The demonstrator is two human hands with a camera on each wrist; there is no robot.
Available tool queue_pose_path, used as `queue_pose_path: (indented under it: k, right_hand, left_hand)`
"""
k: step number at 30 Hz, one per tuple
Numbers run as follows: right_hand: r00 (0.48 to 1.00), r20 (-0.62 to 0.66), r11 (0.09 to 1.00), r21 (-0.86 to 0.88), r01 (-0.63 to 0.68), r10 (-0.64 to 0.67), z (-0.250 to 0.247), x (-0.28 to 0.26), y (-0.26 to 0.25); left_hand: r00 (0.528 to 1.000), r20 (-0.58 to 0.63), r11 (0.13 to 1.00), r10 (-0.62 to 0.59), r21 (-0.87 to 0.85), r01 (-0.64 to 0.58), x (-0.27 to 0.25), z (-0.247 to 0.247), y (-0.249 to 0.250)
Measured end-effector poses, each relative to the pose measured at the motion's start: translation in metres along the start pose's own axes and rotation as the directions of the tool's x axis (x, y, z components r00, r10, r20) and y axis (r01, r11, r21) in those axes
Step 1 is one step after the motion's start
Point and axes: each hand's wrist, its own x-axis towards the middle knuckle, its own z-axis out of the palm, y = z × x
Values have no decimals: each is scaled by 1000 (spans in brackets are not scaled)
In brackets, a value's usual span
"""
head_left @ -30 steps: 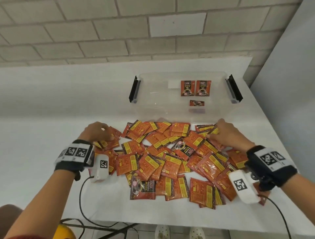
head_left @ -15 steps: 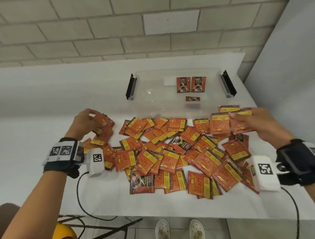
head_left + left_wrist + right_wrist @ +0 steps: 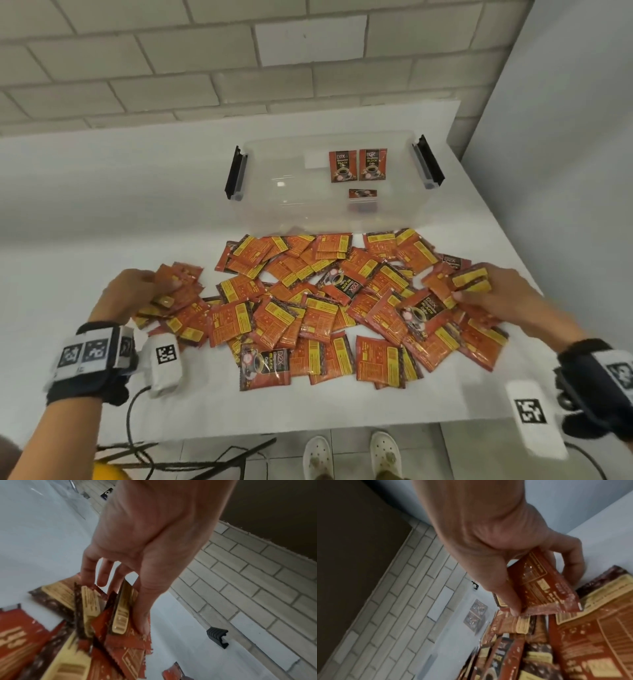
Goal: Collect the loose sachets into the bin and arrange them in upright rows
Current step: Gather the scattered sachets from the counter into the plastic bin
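A heap of orange and red sachets covers the white table in front of a clear plastic bin with black handles. Two sachets stand upright against the bin's far wall, and one sachet lies lower in the bin. My left hand grips a bunch of sachets at the heap's left edge. At the heap's right edge my right hand pinches a small stack of sachets between thumb and fingers.
A brick wall runs behind the table and a grey panel stands to the right. The table's front edge is near my wrists. Cables hang below it, above feet in white shoes.
My right hand came back down from near the bin to the heap's right edge, still holding sachets. The left hand kept gathering sachets at the left edge.
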Motion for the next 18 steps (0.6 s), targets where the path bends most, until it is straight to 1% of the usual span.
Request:
queue_pose_path:
  k: [3,6,8,10,12,15,16,18]
  right_hand:
    - [998,-59,991,-136,16,-24,7,11,-3]
    - [995,-100,985,-172,-8,-9,9,25,-3]
    - [994,-104,992,-116,-39,27,7,34,-1]
    - [995,-71,997,-25,-67,65,3,43,5]
    - [995,-66,997,18,-76,77,-4,46,8]
    - [992,-81,987,138,-81,93,-23,30,4]
    - [994,-62,983,166,-77,88,-30,19,2]
    - [997,38,986,153,-66,61,-39,-6,3]
  left_hand:
    - [999,-34,1000,18,0,-18,-2,4,5]
    - [996,-75,999,39,-17,-40,-7,5,14]
    - [995,-88,997,55,-50,-60,-11,7,19]
    - [990,-104,990,94,-91,-104,-15,7,22]
    - [984,-125,980,129,-136,-145,-17,3,24]
    - [973,-171,960,157,-207,-191,-20,-6,23]
    - [967,-186,950,174,-226,-215,-22,-11,22]
    - [963,-199,929,183,-285,-235,-26,-20,19]
